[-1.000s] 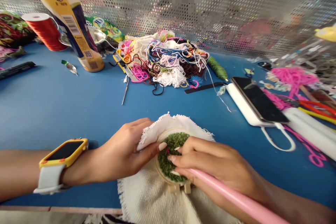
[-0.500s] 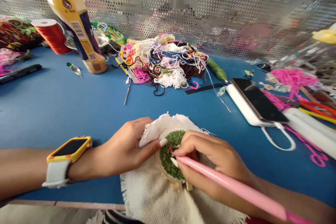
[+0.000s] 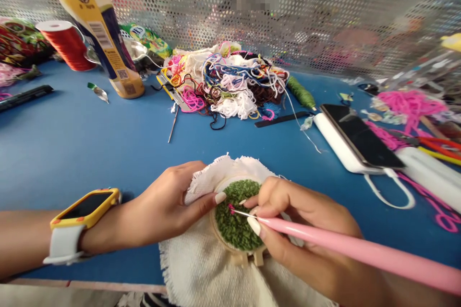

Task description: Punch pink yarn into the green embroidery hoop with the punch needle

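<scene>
Hoop (image 3: 227,247): between left hand (image 3: 176,206) and right hand (image 3: 313,208), ringing green pile (image 3: 236,230) on pale cloth (image 3: 205,268).
Yellow-cased watch (image 3: 86,208): on the wrist behind the left hand.
Bottle (image 3: 118,74): on the bench (image 3: 108,153), ahead of the left hand and to its left.
Left hand: gripping hoop and cloth, thumb at the pile's edge, other fingertips hidden.
Pink yarn spot (image 3: 231,208): in the pile, just beside the left thumb.
Yarn heap (image 3: 234,86): well ahead of both hands.
Right hand: pinching the pink-handled tool (image 3: 345,248), metal tip meeting the pink yarn spot.
Phone (image 3: 360,134): on a white block (image 3: 336,146), ahead of the right hand, to its right.
</scene>
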Motion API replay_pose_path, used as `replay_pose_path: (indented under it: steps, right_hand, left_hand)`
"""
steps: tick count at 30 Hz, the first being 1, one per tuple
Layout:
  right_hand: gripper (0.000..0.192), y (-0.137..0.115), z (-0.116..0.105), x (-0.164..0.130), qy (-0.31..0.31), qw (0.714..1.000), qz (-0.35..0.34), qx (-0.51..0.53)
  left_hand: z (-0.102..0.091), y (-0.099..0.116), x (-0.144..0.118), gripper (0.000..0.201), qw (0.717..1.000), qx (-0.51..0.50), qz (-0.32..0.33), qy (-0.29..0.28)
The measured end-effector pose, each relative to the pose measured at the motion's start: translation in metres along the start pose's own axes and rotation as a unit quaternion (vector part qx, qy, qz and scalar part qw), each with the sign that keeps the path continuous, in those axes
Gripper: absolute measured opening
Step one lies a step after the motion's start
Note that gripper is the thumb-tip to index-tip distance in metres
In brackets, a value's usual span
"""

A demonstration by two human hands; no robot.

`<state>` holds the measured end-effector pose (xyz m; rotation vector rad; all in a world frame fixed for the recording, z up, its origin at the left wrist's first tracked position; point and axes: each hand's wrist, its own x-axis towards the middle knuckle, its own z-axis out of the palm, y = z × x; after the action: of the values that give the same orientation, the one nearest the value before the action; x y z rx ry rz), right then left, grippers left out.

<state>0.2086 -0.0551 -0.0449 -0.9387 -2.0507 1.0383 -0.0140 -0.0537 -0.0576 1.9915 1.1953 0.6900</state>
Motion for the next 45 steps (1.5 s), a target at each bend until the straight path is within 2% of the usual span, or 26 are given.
replay_pose_path:
  steps: [8,12,15,17,20,22,25,27,31,36,40,45]
  right_hand:
    - [0.017,-0.003,0.000,0.004,0.006,0.999,-0.020,-0.039]
    - [0.018,0.000,0.007,0.001,0.036,0.993,-0.076,-0.088]
    - [0.011,0.001,0.009,0.001,0.051,0.986,-0.113,-0.116]
    - [0.007,0.002,0.006,0.003,0.021,0.985,-0.117,-0.121]
    - [0.012,0.005,0.000,0.009,-0.091,0.985,-0.113,-0.095]
    - [0.014,0.007,0.000,0.012,-0.126,0.982,-0.112,-0.086]
    - [0.009,0.008,0.006,0.013,-0.057,0.985,-0.117,-0.111]
    - [0.017,0.005,0.009,0.014,-0.026,0.988,-0.093,-0.116]
    - [0.013,0.001,0.005,0.014,-0.041,0.997,-0.013,-0.068]
    - [0.016,0.004,0.000,0.008,0.006,1.000,-0.009,0.002]
    - [0.022,0.004,0.002,0.005,0.049,0.997,-0.001,0.052]
    - [0.016,0.004,0.002,0.005,0.033,0.998,-0.004,0.047]
  left_hand:
    - [0.000,0.000,0.000,0.022,1.000,0.006,0.010,0.002]
    - [0.001,-0.002,0.001,0.021,0.999,0.013,0.033,0.006]
    - [0.001,-0.003,0.001,0.019,0.998,0.012,0.053,0.011]
    - [0.001,-0.004,0.000,0.018,0.998,0.010,0.058,0.009]
    - [0.001,-0.004,-0.001,0.018,0.999,0.004,0.048,0.002]
    - [0.001,-0.004,-0.001,0.019,0.999,0.001,0.041,-0.004]
    - [0.001,-0.004,-0.001,0.021,1.000,0.003,0.027,-0.011]
    - [0.001,-0.003,0.000,0.022,1.000,-0.003,0.018,-0.014]
    - [-0.001,-0.001,0.000,0.022,1.000,-0.015,0.009,-0.016]
    - [0.000,-0.001,-0.001,0.024,1.000,-0.016,-0.010,-0.016]
    - [0.000,0.000,-0.001,0.024,1.000,-0.006,0.001,-0.007]
    - [-0.001,0.000,0.000,0.024,1.000,-0.009,0.002,-0.015]
